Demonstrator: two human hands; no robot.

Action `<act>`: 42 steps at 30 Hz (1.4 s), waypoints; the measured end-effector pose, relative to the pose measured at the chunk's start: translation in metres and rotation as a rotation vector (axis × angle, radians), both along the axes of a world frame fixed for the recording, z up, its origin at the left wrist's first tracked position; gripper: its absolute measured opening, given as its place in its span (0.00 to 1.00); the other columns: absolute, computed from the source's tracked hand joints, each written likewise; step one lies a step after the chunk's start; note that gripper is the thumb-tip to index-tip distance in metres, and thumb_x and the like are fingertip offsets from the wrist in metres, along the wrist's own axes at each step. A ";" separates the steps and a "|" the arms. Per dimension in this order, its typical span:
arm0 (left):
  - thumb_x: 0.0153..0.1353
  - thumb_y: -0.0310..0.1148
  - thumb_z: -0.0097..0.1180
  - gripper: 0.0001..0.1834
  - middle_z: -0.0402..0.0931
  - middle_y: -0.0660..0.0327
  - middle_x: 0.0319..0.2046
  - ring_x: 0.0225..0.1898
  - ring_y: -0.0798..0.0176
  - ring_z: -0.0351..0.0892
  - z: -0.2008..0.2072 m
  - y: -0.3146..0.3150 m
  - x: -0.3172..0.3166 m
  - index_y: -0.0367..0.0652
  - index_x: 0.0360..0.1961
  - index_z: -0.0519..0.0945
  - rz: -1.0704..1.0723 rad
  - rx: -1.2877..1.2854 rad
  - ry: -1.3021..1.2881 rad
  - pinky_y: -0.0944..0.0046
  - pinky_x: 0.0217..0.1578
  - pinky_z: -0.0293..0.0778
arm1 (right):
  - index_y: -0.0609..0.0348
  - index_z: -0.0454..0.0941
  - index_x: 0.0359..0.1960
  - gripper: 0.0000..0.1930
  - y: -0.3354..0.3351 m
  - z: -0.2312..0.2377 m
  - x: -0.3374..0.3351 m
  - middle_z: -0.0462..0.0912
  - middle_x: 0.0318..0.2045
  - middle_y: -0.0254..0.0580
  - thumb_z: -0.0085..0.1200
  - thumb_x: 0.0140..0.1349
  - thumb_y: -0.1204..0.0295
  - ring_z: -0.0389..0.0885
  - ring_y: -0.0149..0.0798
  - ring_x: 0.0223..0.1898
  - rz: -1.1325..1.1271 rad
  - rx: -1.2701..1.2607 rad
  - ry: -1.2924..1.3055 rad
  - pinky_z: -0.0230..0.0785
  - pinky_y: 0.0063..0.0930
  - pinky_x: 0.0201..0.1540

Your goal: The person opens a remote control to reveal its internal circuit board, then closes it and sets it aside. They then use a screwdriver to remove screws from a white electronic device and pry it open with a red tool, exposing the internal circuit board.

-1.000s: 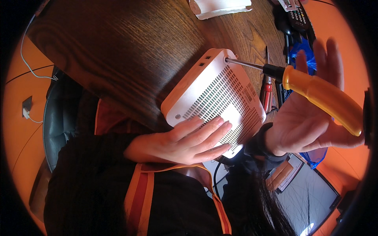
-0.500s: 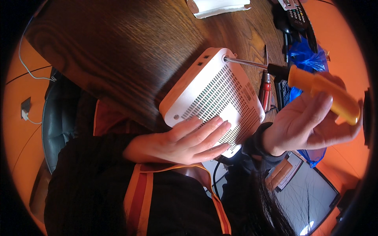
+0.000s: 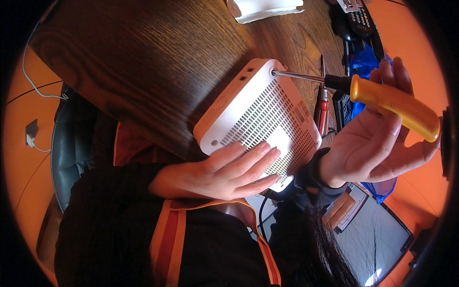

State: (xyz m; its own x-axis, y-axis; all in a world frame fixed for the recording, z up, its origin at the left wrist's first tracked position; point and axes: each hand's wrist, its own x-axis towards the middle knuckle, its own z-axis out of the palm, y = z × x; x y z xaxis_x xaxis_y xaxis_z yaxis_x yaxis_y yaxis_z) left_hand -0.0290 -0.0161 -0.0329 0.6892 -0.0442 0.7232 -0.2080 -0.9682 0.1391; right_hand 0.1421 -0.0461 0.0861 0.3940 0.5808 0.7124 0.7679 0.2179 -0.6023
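Note:
A white router-like box [image 3: 279, 119] with a slotted grille lies tilted at the table's near edge. My left hand [image 3: 229, 172] rests flat across its lower part, fingers stretched out. In my right hand [image 3: 368, 148] a screwdriver [image 3: 394, 103] with a yellow handle is held loosely, thumb below the handle and some fingers extended behind it. Its shaft runs left into the round screw hole at the box's upper corner, so the tip is hidden. Another screw hole [image 3: 213, 142] shows at the left corner.
A second screwdriver with a red handle [image 3: 323, 112] lies right of the box. Farther right are a keyboard [image 3: 342, 110], blue plastic [image 3: 366, 62] and a black remote control [image 3: 361, 23]. White paper [image 3: 267, 9] sits at the far edge. A dark chair [image 3: 71, 138] stands at left.
The fingers of my right hand have loosened and spread, and the screwdriver handle has turned, with its tip still in the same hole. My left hand and the box have stayed put.

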 end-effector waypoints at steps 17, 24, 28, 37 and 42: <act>0.60 0.55 0.34 0.24 0.69 0.67 0.53 0.57 0.64 0.63 0.004 0.003 -0.001 0.66 0.56 0.65 0.005 0.030 0.045 0.52 0.59 0.46 | 0.50 0.58 0.56 0.25 -0.003 -0.002 0.008 0.73 0.43 0.61 0.48 0.57 0.79 0.78 0.51 0.39 0.036 -0.061 -0.094 0.77 0.40 0.37; 0.61 0.55 0.34 0.24 0.69 0.67 0.53 0.57 0.64 0.63 -0.005 -0.002 0.011 0.66 0.56 0.66 0.010 0.034 0.032 0.52 0.60 0.45 | 0.42 0.43 0.60 0.34 0.002 -0.011 0.010 0.71 0.41 0.69 0.46 0.57 0.83 0.79 0.52 0.38 -0.060 0.013 -0.055 0.78 0.40 0.36; 0.60 0.56 0.34 0.24 0.68 0.66 0.53 0.58 0.63 0.62 -0.011 -0.005 0.017 0.66 0.56 0.66 0.009 0.050 0.015 0.52 0.60 0.44 | 0.43 0.46 0.60 0.30 -0.006 -0.013 0.020 0.68 0.44 0.71 0.42 0.59 0.81 0.75 0.57 0.43 -0.281 0.004 -0.219 0.77 0.44 0.39; 0.59 0.57 0.34 0.25 0.69 0.66 0.53 0.57 0.63 0.63 -0.022 -0.008 0.025 0.65 0.55 0.67 -0.011 0.025 0.018 0.52 0.60 0.45 | 0.43 0.51 0.60 0.28 -0.022 -0.012 0.039 0.71 0.46 0.59 0.42 0.59 0.80 0.75 0.54 0.45 -0.140 0.008 -0.137 0.74 0.47 0.44; 0.59 0.57 0.36 0.24 0.70 0.66 0.52 0.57 0.64 0.64 -0.029 -0.014 0.032 0.65 0.54 0.68 -0.008 -0.007 0.008 0.52 0.60 0.44 | 0.45 0.53 0.59 0.27 -0.031 -0.014 0.046 0.71 0.47 0.57 0.42 0.59 0.80 0.74 0.52 0.47 0.053 -0.050 -0.046 0.73 0.44 0.45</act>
